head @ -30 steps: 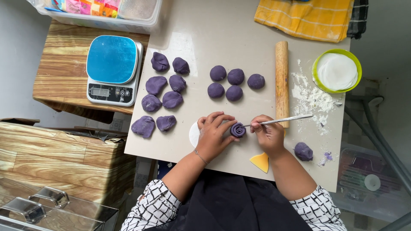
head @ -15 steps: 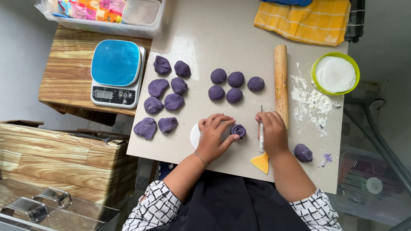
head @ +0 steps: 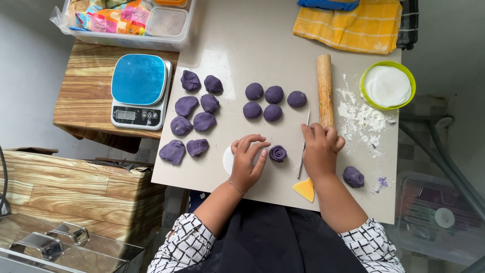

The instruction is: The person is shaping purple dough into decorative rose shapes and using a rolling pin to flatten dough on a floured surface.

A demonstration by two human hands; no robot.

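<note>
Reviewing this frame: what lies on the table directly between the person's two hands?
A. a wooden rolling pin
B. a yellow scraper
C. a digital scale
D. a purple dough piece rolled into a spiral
D: the spiral-rolled purple dough piece sits between the left hand and the right hand, beside the left fingertips.

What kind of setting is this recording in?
Likely a home kitchen or small baking workspace: purple dough balls on a floured table, a wooden rolling pin, and a digital kitchen scale.
</note>
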